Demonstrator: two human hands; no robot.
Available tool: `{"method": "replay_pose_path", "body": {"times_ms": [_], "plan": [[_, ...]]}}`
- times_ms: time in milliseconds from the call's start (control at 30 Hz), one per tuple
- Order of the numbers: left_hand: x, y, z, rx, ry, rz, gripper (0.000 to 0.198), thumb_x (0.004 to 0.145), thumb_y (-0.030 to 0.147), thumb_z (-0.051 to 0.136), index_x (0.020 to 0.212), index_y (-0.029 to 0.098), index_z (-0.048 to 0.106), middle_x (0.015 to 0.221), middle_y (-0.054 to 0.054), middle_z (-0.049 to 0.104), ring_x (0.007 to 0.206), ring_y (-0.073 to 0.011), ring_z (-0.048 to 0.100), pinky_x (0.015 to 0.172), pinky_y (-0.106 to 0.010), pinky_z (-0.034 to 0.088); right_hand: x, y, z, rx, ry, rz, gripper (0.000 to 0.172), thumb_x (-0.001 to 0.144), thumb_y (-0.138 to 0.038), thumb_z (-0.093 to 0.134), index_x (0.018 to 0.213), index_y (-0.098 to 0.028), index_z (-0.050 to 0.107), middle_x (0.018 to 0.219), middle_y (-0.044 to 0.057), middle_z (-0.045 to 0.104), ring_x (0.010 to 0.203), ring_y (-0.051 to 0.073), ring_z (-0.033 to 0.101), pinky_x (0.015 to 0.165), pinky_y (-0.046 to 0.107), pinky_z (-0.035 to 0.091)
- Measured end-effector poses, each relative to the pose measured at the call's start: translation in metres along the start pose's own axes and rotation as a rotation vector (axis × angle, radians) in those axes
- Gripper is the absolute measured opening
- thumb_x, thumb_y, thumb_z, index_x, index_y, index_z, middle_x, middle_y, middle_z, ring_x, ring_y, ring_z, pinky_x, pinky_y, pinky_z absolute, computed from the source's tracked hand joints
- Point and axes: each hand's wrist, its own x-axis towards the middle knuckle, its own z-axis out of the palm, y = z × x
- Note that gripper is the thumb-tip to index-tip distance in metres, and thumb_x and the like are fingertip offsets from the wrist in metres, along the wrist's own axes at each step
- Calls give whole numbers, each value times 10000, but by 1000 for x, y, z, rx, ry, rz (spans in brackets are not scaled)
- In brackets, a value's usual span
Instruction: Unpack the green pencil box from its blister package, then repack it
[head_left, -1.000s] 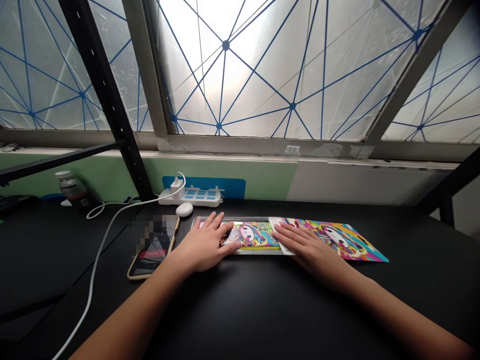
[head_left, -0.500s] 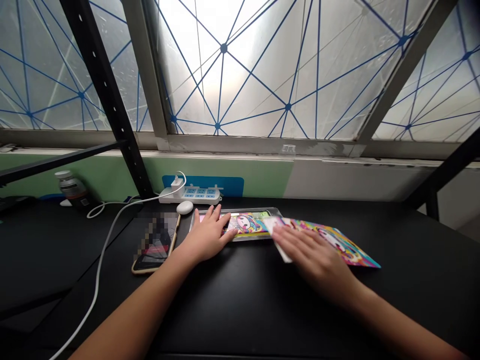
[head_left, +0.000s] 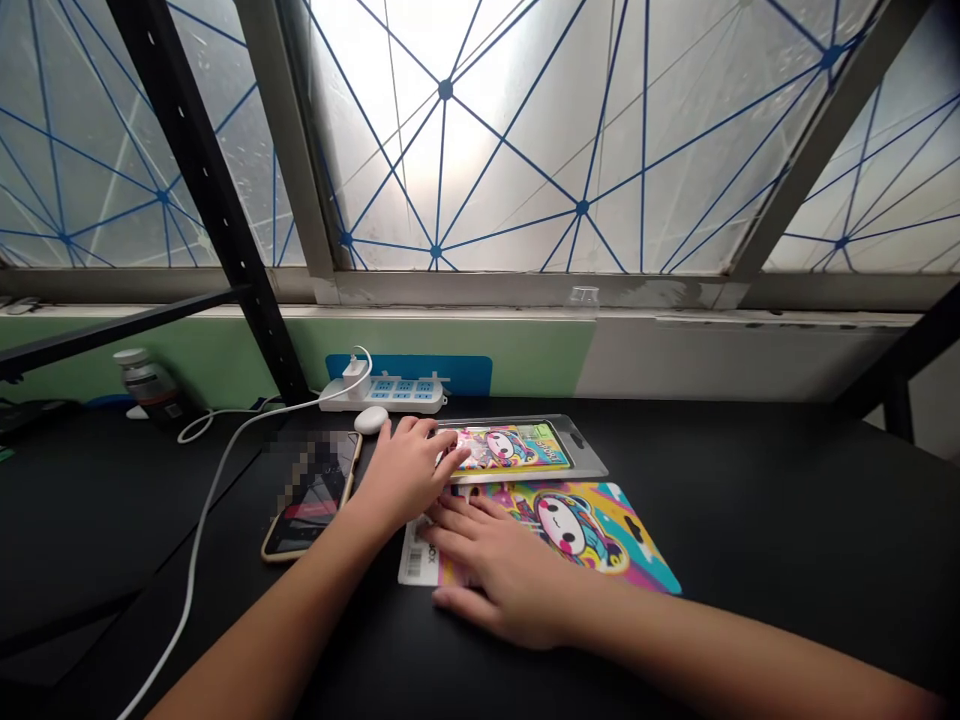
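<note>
A clear plastic package [head_left: 589, 458] with a colourful cartoon insert lies on the black desk, and my left hand [head_left: 409, 465] rests on its left end with the fingers apart. In front of it lies a bright printed card [head_left: 577, 530] with a cartoon figure, a barcode at its left and a hang hole at its right. My right hand [head_left: 510, 575] lies flat over the card's left part, fingers stretched out. The two hands nearly meet, and the package's left edge is hidden under the left one.
A phone [head_left: 311, 510] lies left of my left hand, a white rounded object [head_left: 370, 420] just behind it. A power strip [head_left: 386, 393] stands against the wall, with a white cable [head_left: 196, 535] running toward me. A bottle [head_left: 146, 380] is far left, beside a black post [head_left: 225, 225].
My right hand has moved left and nearer with the printed card, which now lies flat in front of the package. The package has shifted right; my left hand has moved slightly left.
</note>
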Motion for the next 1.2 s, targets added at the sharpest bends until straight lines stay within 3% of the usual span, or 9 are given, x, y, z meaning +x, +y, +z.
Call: {"method": "replay_pose_path", "body": {"times_ms": [100,233,500,767,933,1100,1200], "plan": [[1,-8,2,-38,-93,26,437,1017,494,391,1326,291,626,1419,-94,571,1272,-306,501,1049,-463,412,4,16,-6,142,-49,15,505,1006,-464,459,1448,-223,496,1569,102,432,1472,238,333,1218,439,230],[1,-10,3,-65,-135,-1,520,1001,580,360,1378,297,579,1473,-98,517,1323,-332,449,1057,-493,406,4,21,-3,181,-27,-4,500,991,-427,494,1439,-206,512,1582,111,405,1486,232,304,1237,425,171],[0,-6,7,-139,-188,-22,541,1006,594,298,1434,347,518,1511,-92,460,1366,-363,378,1052,-582,384,4,19,-1,148,-4,-17,478,991,-407,509,1422,-200,527,1561,120,439,1476,229,321,1232,416,191],[4,-7,10,-151,-157,19,493,1027,518,323,1431,322,525,1519,-66,467,1378,-316,389,1098,-499,378,6,19,0,120,23,-46,423,981,-403,537,1336,-177,587,1478,132,530,1430,241,388,1222,411,225],[5,-12,13,-242,-98,5,460,1037,469,319,1372,295,581,1478,-44,532,1351,-284,443,1118,-489,355,8,21,5,55,94,-124,337,982,-389,557,1198,-153,664,1334,134,625,1225,237,570,1064,348,438],[8,-19,13,-286,-15,-66,459,1058,415,269,1352,242,577,1390,-48,620,1309,-238,518,1120,-444,358,8,32,-5,-153,311,-320,246,1010,-318,511,915,-187,696,1045,83,737,920,199,649,856,350,491],[9,-20,12,-285,-9,-74,423,1051,393,305,1319,236,592,1361,-56,639,1290,-245,540,1108,-453,365,4,55,-27,-238,377,-153,277,1009,-278,484,843,-185,685,909,85,729,820,207,631,774,368,466]]}}
